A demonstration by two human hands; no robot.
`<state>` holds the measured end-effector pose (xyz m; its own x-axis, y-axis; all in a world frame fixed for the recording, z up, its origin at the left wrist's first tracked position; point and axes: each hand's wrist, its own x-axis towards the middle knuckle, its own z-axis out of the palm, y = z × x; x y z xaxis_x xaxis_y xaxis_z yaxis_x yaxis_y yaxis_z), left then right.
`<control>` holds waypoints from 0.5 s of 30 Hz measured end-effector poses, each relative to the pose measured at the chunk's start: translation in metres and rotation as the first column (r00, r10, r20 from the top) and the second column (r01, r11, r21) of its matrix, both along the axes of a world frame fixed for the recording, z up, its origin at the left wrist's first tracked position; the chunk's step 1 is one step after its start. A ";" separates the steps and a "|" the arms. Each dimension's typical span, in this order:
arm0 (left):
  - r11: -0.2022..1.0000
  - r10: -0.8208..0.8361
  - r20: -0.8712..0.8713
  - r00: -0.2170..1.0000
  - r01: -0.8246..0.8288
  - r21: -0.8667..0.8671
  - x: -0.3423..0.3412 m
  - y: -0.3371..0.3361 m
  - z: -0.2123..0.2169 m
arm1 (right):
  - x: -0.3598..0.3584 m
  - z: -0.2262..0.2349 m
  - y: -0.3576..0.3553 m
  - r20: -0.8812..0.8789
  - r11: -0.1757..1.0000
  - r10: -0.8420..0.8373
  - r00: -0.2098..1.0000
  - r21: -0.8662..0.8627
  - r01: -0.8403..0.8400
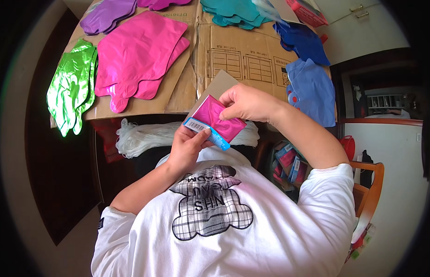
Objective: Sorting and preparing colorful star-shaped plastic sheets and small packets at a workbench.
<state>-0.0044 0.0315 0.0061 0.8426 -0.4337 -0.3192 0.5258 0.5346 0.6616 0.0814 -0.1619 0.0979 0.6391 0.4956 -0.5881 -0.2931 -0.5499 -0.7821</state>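
Note:
My left hand [186,147] grips the lower end of a cardboard sleeve [223,82], its thumb on a blue printed band [220,140] with a barcode. A folded pink foil balloon [210,109] lies against the card's inner face, its lower edge behind the blue band. My right hand [246,104] is closed at the upper right of the foil, thumb and fingers pinching its edge. Both hands are in front of my chest, just off the table's near edge. The right fingertips partly hide the foil.
On the cardboard-covered table [224,44] lie flat foil balloons: a pink stack [141,51], green ones [72,83], purple, teal, dark blue and light blue ones [312,92]. White strings [148,138] hang below the edge. A container of small packets [289,161] stands beside a wooden chair [374,184].

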 end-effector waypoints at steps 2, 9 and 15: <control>1.000 0.019 -0.019 1.000 -0.019 -0.004 0.000 -0.003 0.007 | 0.001 -0.003 0.001 -0.011 0.998 -0.061 0.998 0.035 0.061; 0.996 0.051 -0.046 0.998 -0.048 0.071 -0.001 -0.006 0.011 | 0.008 -0.005 0.003 -0.022 0.997 -0.032 0.999 -0.075 0.030; 0.991 0.076 -0.051 0.996 -0.070 0.117 0.000 -0.008 0.017 | 0.006 -0.001 0.007 0.038 0.990 -0.046 0.998 -0.132 0.050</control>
